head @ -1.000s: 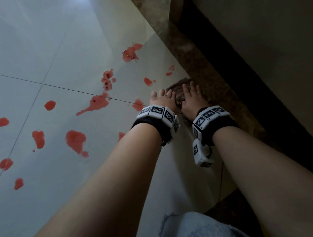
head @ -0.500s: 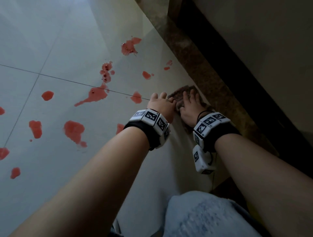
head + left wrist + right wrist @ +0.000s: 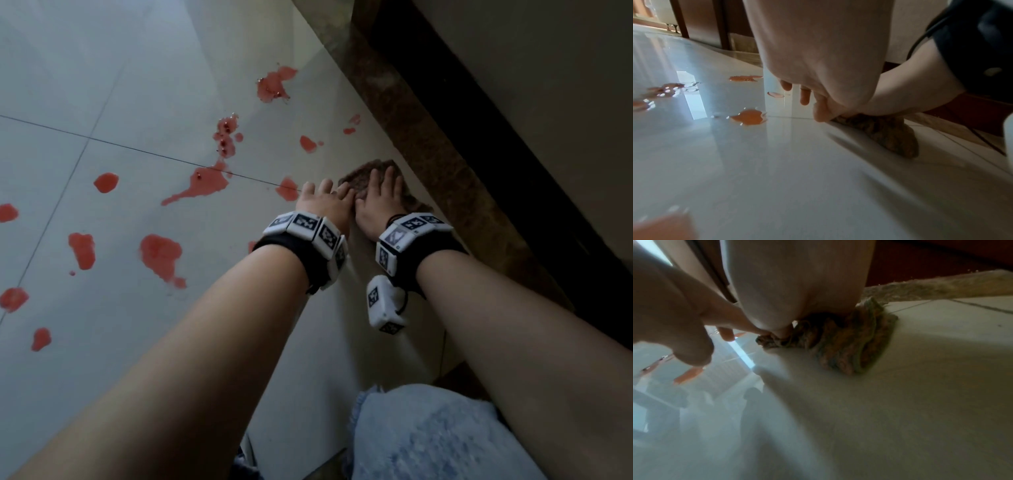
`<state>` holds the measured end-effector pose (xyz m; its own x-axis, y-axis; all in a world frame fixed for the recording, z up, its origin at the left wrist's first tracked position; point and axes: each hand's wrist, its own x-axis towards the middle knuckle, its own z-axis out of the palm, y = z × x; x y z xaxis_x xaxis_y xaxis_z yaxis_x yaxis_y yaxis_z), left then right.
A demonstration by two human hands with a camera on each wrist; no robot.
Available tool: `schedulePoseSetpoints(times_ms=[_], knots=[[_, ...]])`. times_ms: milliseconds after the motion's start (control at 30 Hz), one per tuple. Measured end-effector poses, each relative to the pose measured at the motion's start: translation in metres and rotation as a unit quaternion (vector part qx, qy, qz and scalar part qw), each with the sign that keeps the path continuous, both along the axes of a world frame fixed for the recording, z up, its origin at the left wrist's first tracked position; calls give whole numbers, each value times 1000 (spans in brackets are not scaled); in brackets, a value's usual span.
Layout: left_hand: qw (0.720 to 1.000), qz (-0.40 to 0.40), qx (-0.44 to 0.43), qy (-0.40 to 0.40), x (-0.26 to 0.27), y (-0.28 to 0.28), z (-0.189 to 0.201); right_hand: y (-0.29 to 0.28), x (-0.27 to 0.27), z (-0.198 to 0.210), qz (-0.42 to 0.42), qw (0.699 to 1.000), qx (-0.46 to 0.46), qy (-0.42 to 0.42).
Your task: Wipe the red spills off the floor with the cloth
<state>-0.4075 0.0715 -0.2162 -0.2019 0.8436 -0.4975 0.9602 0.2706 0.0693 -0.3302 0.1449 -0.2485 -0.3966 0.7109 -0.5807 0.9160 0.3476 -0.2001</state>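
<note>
A crumpled brown cloth lies on the pale tiled floor, close to the brown border strip. My right hand lies flat on top of it, fingers straight, palm pressing down; the right wrist view shows the cloth bunched under that palm. My left hand is just left of it, fingers extended, and its thumb touches the cloth's edge. Several red spills dot the floor to the left and ahead, among them one streak, a patch and a small blot by my left fingers.
A brown marble border strip and a dark skirting with a wall run along the right. My denim-clad knee fills the bottom. Grout lines cross the tiles. A doorway shows far off in the left wrist view.
Both hands drew the cloth a little back toward me along the border strip, away from the small far spills. The spills look the same.
</note>
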Motion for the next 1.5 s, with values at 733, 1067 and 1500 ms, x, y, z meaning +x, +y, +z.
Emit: schedulePoseSetpoints(times_ms=[733,1067,1500], knots=[[996,-32,56,57,-29,55,-15,79,-35,-10,31,998,57,5],[996,5,60,70,-44,53,-14,90,-60,-8,131,990,55,6],[996,59,39,51,-42,35,-2,67,-63,-7,238,970,35,25]])
